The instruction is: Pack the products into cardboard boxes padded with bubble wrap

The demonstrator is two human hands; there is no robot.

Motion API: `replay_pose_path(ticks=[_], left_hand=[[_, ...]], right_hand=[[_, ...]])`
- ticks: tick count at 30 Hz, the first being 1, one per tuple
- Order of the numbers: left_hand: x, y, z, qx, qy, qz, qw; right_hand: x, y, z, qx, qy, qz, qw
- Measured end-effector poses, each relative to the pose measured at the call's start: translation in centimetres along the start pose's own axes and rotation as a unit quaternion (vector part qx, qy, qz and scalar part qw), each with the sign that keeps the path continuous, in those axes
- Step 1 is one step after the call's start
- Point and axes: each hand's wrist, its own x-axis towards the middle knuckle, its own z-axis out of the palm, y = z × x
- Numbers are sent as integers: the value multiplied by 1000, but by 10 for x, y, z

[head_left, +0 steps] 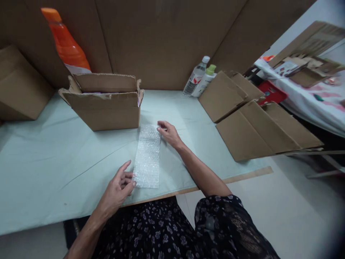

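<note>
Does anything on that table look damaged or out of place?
The open cardboard box beyond the bubble wrap has ragged, apparently torn flap edges. The pale tablecloth is creased too. No spill shows.

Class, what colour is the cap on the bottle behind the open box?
The cap is orange, seen in the head view.

no readable text, blurred red-marked label (197, 78) on clear bottle (196, 77) beyond right hand (170, 133), illegible lettering (206, 82) on white bottle (204, 83)
</note>
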Motion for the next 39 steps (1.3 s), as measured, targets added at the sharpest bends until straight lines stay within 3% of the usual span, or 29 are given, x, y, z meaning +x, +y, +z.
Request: replay_pose_path(ticks=[4, 8, 12, 15, 19, 22, 24, 27, 29, 31, 33, 36, 39], left_hand=[[-6, 8, 2, 45, -39, -21, 998], [-3, 34, 5, -43, -77, -65, 994], [22, 66, 10, -155, -24, -39, 987], [47, 78, 14, -187, -7, -63, 980], [65, 74, 16, -186, -5, -94, 978], [61, 63, 15, -105, 13, -39, 994], [54, 55, 12, 31, 50, 61, 996], [42, 44, 7, 239, 65, 245, 937], [37, 38, 4, 301, 33, 305, 903], [35, 35, 2, 313, 10, 299, 901], [37, 34, 2, 312, 8, 263, 913], [47, 34, 5, 325, 37, 228, 917], [55, 33, 8, 365, 74, 265, 890]], right_hand=[[-30, -3, -17, -75, -22, -58, 995], [-68, -20, -35, -101, -87, -104, 986], [-94, -33, -38, -70, -13, -102, 992], [-106, -37, -33, -64, 33, -138, 988], [-114, -31, -18, -168, -76, -209, 960], [-113, -22, -3, -292, -167, -208, 918], [-110, -18, 5, -332, -186, -203, 902], [-108, -18, 10, -298, -189, -187, 917], [-109, -22, 9, -237, -212, -154, 936], [-112, -27, 5, -178, -250, -114, 945], [-116, -29, 1, -159, -237, -99, 953], [-124, -29, -1, -216, -135, -150, 955], [-127, -26, 2, -290, -144, -214, 922]])
